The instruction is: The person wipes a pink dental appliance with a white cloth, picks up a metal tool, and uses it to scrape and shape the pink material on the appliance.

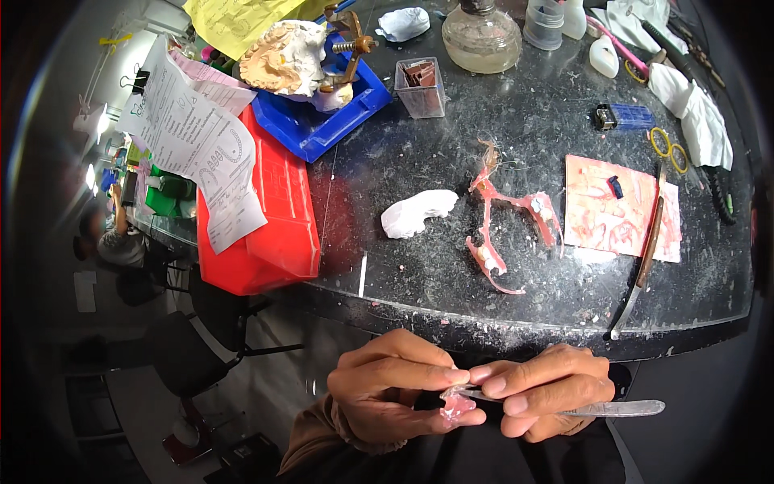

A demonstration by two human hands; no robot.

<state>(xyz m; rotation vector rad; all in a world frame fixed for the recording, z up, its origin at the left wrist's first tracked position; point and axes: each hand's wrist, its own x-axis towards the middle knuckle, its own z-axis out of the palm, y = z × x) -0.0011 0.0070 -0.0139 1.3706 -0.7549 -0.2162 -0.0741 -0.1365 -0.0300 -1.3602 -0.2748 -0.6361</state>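
Observation:
Just in front of the bench edge, my left hand (385,389) pinches a small translucent pink piece (456,408), like dental wax or resin, between thumb and fingers. My right hand (560,387) grips a flat silver scalpel (625,408), its handle sticking out to the right. The scalpel's front end meets the top of the pink piece; its tip is partly hidden by fingers. Beyond my hands lie a branched pink wax form with white teeth (488,202) and a white plaster piece (418,213). A wax knife (650,242) rests across a pink wax sheet (592,218).
At the left stand a red bin (282,234) with papers (197,133) over it and a blue tray (310,133) holding a plaster dental model (282,58). Farther back are a clear box (422,97), a glass lamp (482,40) and a blue lighter (629,117).

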